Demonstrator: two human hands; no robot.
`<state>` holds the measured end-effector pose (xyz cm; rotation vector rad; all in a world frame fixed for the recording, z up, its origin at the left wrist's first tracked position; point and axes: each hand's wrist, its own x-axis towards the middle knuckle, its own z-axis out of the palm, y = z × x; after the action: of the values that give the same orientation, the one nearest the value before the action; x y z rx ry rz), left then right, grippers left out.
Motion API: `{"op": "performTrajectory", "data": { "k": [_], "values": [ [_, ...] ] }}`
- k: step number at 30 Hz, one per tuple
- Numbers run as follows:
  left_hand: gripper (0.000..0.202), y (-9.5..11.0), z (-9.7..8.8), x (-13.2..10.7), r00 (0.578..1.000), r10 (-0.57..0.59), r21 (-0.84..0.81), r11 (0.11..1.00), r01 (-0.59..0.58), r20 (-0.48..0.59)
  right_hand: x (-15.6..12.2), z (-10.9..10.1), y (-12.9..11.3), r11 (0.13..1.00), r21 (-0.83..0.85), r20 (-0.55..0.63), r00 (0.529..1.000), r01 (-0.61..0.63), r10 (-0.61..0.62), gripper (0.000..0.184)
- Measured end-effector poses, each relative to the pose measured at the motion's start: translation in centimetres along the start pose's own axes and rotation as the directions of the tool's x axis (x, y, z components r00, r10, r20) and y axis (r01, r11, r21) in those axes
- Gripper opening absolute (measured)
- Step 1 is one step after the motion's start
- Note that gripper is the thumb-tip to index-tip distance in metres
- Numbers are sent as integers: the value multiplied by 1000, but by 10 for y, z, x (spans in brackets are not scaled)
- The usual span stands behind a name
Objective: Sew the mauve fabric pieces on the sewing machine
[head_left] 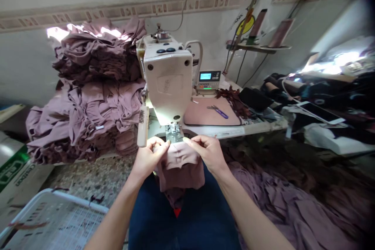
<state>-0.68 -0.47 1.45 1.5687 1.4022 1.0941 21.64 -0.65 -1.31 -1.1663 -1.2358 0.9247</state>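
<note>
In the head view, my left hand [149, 159] and my right hand [208, 153] pinch the top edge of a mauve knit fabric piece [180, 170] between finger and thumb. The fabric hangs over my lap just in front of the presser foot [174, 133] of a white industrial sewing machine [168, 74]. My fingertips come close to the metal foot, and the fabric's edge sits just below it. The needle area is partly hidden behind the foot and my fingers.
Tall stacks of mauve garments [93, 86] stand left of the machine. To its right lie a control box [208, 80], purple-handled snips [219, 112] on a mauve pad [211, 111], and a phone [319, 112]. Mauve cloth [293, 203] covers the floor at right; a white crate [52, 218] sits at lower left.
</note>
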Motion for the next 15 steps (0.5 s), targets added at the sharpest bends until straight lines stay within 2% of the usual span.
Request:
{"op": "performTrajectory", "data": {
  "k": [8, 15],
  "values": [
    [38, -10, 12, 16, 1000, 16, -205, 979, -14, 6, 12, -2, 2, 1000, 19, -57, 998, -20, 21, 35],
    [43, -7, 18, 37, 998, 64, -299, 952, -60, 5, 28, -4, 7, 999, -15, -82, 996, 33, -34, 35]
  ]
}}
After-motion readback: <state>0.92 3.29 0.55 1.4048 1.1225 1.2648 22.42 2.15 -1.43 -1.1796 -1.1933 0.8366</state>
